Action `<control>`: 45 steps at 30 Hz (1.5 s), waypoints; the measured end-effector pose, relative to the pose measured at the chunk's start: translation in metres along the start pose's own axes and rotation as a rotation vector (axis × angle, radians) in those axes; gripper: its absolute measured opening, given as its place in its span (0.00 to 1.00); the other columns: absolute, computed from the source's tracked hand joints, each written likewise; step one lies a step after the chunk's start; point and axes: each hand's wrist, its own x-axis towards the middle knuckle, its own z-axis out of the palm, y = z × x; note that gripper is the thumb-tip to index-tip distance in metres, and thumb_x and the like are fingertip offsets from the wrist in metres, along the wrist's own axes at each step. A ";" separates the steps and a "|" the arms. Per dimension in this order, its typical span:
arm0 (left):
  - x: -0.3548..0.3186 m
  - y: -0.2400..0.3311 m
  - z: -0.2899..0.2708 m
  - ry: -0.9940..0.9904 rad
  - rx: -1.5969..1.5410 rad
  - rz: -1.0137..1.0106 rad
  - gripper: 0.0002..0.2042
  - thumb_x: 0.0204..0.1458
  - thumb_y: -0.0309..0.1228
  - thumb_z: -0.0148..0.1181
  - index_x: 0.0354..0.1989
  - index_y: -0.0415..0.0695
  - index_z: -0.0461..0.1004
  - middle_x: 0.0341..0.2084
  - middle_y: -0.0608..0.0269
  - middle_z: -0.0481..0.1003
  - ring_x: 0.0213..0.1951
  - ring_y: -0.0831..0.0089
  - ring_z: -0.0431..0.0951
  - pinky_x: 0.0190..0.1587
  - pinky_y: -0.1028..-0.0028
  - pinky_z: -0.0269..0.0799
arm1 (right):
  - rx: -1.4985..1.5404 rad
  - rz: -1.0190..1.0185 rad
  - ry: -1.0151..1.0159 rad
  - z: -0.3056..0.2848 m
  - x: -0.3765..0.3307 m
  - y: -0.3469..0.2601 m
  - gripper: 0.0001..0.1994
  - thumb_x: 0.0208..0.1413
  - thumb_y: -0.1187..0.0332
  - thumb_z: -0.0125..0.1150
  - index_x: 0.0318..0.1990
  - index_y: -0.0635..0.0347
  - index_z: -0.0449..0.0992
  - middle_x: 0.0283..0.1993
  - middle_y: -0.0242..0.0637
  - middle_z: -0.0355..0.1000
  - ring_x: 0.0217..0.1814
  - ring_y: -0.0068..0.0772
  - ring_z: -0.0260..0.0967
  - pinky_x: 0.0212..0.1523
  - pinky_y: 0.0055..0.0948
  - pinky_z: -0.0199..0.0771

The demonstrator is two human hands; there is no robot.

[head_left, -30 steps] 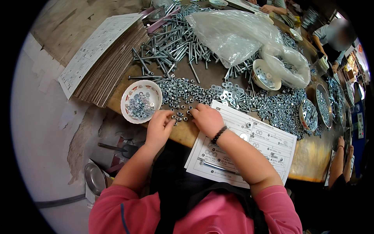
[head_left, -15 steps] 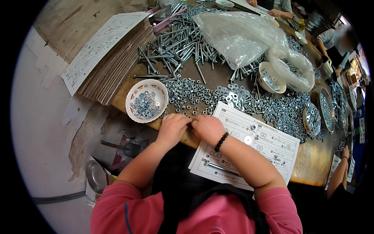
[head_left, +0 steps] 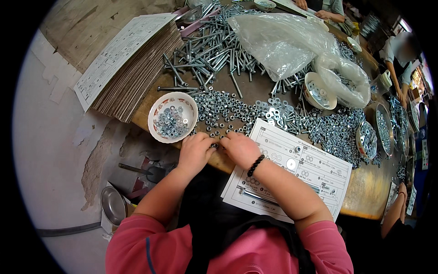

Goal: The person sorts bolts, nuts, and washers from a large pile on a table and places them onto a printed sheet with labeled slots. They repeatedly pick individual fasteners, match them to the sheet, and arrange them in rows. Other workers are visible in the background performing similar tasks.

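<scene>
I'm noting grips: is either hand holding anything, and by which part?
A nut shows at the left hand, near its fingertips; whether it's gripped cannot be told, nor whether the right hand holds anything.

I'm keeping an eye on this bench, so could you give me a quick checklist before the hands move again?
1. Both hands visible: ok; left hand and right hand are close together at the table edge.
2. Nut in either grip: cannot tell; fingers hide it.
3. Loose nuts nearby: ok, just beyond the fingertips.
4. Bowl upright: ok, with washers inside.
5. Printed sheet uncovered: not ok; the right forearm crosses it.
</scene>
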 end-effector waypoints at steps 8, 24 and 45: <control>0.009 0.012 0.004 -0.025 0.060 0.008 0.19 0.42 0.30 0.61 0.46 0.52 0.72 0.31 0.64 0.69 0.38 0.65 0.69 0.42 0.67 0.62 | -0.064 0.099 -0.002 0.003 0.002 0.006 0.08 0.48 0.65 0.55 0.32 0.59 0.72 0.33 0.39 0.69 0.35 0.44 0.70 0.35 0.38 0.72; 0.009 0.010 0.012 0.038 0.135 0.029 0.13 0.42 0.28 0.61 0.39 0.46 0.72 0.32 0.60 0.69 0.39 0.59 0.69 0.42 0.64 0.62 | 0.128 0.010 0.323 -0.042 -0.039 0.026 0.07 0.44 0.72 0.57 0.34 0.59 0.72 0.32 0.41 0.68 0.37 0.42 0.68 0.36 0.35 0.70; 0.048 0.057 0.023 -0.035 -0.219 0.170 0.07 0.43 0.25 0.58 0.33 0.41 0.73 0.30 0.57 0.71 0.35 0.58 0.71 0.38 0.65 0.66 | 0.051 0.553 0.267 -0.067 -0.206 0.060 0.09 0.45 0.71 0.59 0.36 0.56 0.75 0.33 0.38 0.69 0.38 0.41 0.68 0.37 0.35 0.70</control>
